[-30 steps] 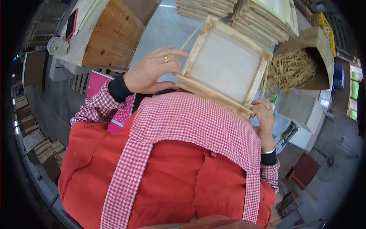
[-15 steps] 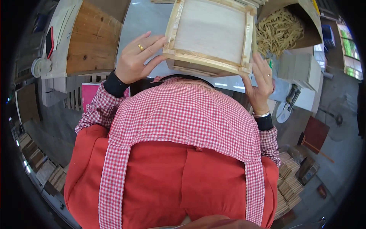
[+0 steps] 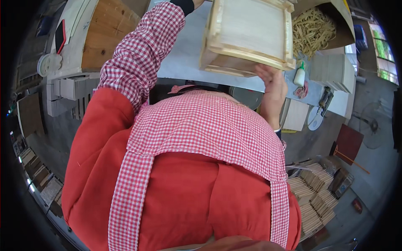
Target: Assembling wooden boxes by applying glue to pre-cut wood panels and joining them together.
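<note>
A pale wooden box (image 3: 247,49) with a framed white panel on top stands on the work table, slightly turned. My right hand (image 3: 273,88) is at its near side, by the near right corner. Its fingers are stretched toward the lower edge and slightly blurred; they hold nothing that I can see. My left arm reaches far forward along the box's left side. Only a sliver of my left hand (image 3: 198,3) shows at the upper edge, close to the box's far left part, and its fingers are cut off from view.
To the right of the box, a carton (image 3: 344,23) holds a heap of tan rubber bands (image 3: 313,31). A white glue bottle (image 3: 300,76) with a green tip stands nearby, before stacked grey boards (image 3: 331,72). A brown wooden crate (image 3: 106,35) is at the left.
My left hand has left the box's near left side and reached far forward. The box appears shifted right and turned slightly. My right hand has dropped from its right side to the near edge.
</note>
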The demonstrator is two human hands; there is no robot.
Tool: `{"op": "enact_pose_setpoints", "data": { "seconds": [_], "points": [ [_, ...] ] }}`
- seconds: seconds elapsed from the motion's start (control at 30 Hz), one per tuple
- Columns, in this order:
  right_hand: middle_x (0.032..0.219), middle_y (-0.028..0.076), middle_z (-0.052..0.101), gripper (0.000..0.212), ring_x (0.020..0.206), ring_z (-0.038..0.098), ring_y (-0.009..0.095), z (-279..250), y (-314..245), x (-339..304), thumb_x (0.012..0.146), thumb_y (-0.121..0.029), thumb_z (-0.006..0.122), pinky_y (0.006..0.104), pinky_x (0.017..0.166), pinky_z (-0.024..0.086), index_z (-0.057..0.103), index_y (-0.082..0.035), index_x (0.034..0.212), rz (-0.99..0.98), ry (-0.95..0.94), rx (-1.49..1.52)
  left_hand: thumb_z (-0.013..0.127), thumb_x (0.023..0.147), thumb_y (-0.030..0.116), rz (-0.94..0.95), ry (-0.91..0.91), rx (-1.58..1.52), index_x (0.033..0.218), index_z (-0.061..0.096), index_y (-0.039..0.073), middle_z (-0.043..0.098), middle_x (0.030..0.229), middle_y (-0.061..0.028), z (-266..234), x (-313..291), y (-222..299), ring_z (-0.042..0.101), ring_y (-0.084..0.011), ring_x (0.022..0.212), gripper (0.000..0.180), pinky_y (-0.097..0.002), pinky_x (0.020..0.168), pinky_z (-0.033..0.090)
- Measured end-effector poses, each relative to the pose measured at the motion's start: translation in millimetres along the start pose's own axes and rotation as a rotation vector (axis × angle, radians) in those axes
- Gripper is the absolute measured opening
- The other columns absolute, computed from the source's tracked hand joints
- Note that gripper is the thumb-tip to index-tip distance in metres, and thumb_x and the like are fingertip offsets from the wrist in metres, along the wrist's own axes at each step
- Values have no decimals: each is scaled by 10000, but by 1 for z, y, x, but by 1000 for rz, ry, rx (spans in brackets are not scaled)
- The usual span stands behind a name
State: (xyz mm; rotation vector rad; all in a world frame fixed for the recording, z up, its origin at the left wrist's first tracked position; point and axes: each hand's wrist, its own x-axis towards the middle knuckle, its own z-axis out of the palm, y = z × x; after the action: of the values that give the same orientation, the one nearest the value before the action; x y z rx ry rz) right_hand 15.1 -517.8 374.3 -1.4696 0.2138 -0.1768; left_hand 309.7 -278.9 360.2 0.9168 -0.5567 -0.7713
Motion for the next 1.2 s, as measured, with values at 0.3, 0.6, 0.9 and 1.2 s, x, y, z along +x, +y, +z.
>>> {"op": "enact_pose_setpoints", "data": {
  "seconds": [0.3, 0.6, 0.9, 1.2],
  "points": [
    [924, 7, 573, 312, 810, 512, 73, -70, -11, 72, 999, -277, 481, 230, 722, 430, 590, 1, 1086, 34, 90, -358, 523, 947, 448, -33, 476, 954, 1214, 531, 31, 645, 985, -51, 172, -84, 17, 623, -156, 757, 495, -261, 739, 492],
    [892, -17, 568, 294, 781, 492, 49, -43, -41, 79, 982, -260, 524, 213, 691, 421, 603, 10, 1068, -26, 37, -303, 468, 970, 283, 237, 579, 845, 1329, 421, 10, 614, 1021, -201, 112, -36, -48, 605, -271, 909, 453, -359, 835, 476],
    [942, 5, 613, 342, 817, 532, 71, -39, -20, 112, 977, -228, 533, 231, 710, 449, 574, 57, 1161, -157, -40, -300, 463, 994, 216, 255, 672, 830, 1293, 479, -21, 622, 1070, -152, 103, -35, -45, 585, -190, 975, 382, -308, 842, 462],
    [863, 44, 623, 355, 754, 533, 72, -22, -8, 120, 952, -207, 554, 229, 661, 454, 544, 10, 1233, -218, -103, -383, 471, 1004, 236, 213, 620, 912, 1377, 462, 56, 549, 1295, -74, 79, -61, -19, 511, -117, 1142, 414, -233, 953, 409]
  ]
}}
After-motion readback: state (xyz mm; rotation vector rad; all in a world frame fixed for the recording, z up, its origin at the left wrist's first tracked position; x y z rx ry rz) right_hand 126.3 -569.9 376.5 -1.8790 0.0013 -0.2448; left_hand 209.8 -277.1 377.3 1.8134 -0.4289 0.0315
